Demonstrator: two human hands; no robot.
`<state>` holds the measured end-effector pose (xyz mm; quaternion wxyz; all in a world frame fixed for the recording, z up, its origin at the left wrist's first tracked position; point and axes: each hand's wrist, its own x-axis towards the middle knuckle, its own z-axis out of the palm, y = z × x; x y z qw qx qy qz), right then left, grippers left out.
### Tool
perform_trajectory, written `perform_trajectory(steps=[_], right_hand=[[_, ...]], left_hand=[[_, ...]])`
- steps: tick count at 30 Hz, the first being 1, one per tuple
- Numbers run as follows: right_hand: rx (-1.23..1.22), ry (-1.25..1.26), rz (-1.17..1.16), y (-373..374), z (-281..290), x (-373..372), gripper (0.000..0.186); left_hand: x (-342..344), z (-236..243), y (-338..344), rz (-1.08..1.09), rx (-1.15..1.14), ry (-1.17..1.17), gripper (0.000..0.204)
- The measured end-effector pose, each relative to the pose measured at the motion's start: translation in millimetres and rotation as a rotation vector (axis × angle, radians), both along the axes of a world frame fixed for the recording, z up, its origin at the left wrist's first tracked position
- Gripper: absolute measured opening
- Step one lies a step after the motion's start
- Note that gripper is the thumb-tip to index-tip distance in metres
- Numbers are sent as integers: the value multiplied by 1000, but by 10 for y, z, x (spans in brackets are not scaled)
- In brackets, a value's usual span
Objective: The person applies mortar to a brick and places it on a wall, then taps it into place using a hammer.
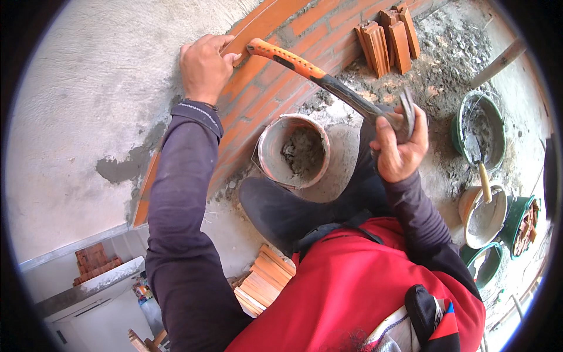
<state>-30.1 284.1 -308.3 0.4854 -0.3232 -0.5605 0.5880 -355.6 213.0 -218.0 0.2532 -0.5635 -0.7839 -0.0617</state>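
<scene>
My left hand (205,68) is at the top of a low brick wall (249,97), its thumb and fingers closed around the edge of an orange brick (256,24) in the top course. My right hand (402,146) grips a claw hammer (302,66) by its metal head, so the hammer is reversed. Its orange and black handle points up and left, and the butt end meets the top course just right of my left thumb. Below the hammer, between the wall and my legs, a bucket (264,144) holds grey mortar (303,151).
Upright bricks (384,41) stand beside the wall at the far right. To the right are a green bucket (502,132) with a trowel (485,182), a pale bucket (469,220) and a green bucket of brick pieces (524,232). More bricks (267,278) lie near my left side.
</scene>
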Motion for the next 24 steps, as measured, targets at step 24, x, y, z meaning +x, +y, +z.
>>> perform_trajectory(steps=[24], right_hand=[[433, -67, -54, 379, 456, 38, 49]], left_hand=[[66, -301, -35, 171, 226, 125, 39]])
